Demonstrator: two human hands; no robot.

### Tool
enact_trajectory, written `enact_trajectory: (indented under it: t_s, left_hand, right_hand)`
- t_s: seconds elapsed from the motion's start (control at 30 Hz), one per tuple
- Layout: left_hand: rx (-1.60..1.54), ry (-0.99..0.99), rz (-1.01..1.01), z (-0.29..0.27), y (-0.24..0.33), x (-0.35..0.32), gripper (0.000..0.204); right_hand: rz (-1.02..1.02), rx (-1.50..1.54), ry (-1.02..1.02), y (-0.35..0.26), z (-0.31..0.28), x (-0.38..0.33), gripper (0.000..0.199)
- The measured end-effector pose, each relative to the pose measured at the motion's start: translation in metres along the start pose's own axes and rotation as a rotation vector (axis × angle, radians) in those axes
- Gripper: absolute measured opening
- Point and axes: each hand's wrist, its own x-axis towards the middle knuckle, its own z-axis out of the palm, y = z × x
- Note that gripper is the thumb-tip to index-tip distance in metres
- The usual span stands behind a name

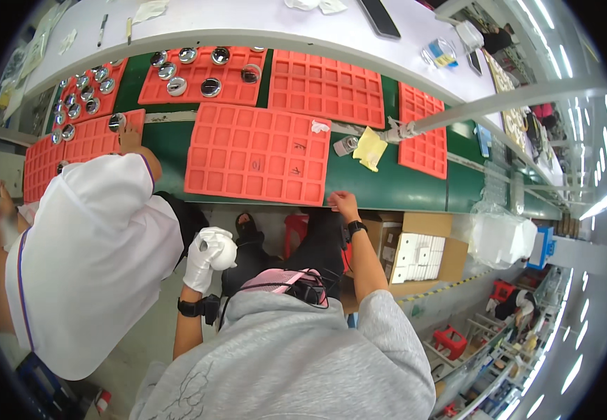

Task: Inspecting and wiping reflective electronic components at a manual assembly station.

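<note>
My left hand (206,260), in a white glove, is closed around a smooth white rounded object (226,255) in front of my lap. Its exact kind does not show. My bare right hand (343,202) rests at the near edge of the green work surface (387,192), fingers loosely bent and nothing visible in them. Just beyond it lies the corner of a red compartment tray (223,150) with bare pockets and a white scrap at its far corner. A small clear bottle (345,145) and a yellow cloth (369,148) lie to the right of that tray.
At left a co-worker in a white top reaches to a red tray (97,138). Another red tray (170,73) holds several round chrome parts (210,87). A white shelf (247,24) runs above, with a phone (379,17). An open carton (419,255) stands below right.
</note>
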Motion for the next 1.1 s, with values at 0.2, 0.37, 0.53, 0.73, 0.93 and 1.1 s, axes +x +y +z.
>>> enact_trajectory:
  t_s: [0.2,0.37,0.53,0.73,0.93,1.1]
  left_hand:
    - [0.084,0.278,0.046,-0.033,-0.073,0.033,0.038]
    - [0.48,0.363,0.345,-0.031,-0.143,0.122,0.029]
    - [0.429,0.55,0.506,0.031,-0.145,0.249,0.033]
    - [0.461,0.382,0.368,0.003,-0.161,0.291,0.039]
    - [0.372,0.107,0.319,0.025,-0.165,0.301,0.044]
    - [0.217,0.15,0.306,0.054,-0.223,0.287,0.047]
  right_hand:
    - [-0.353,-0.358,0.494,-0.029,-0.01,0.08,0.054]
    - [-0.711,-0.22,0.638,-0.045,-0.009,0.145,0.064]
    - [-0.678,-0.219,0.454,-0.044,-0.019,0.154,0.063]
    - [-0.599,-0.317,0.425,-0.05,-0.092,0.146,0.064]
    - [-0.56,-0.354,0.512,-0.032,-0.137,0.131,0.061]
    - [-0.574,-0.317,0.525,-0.023,-0.142,0.119,0.072]
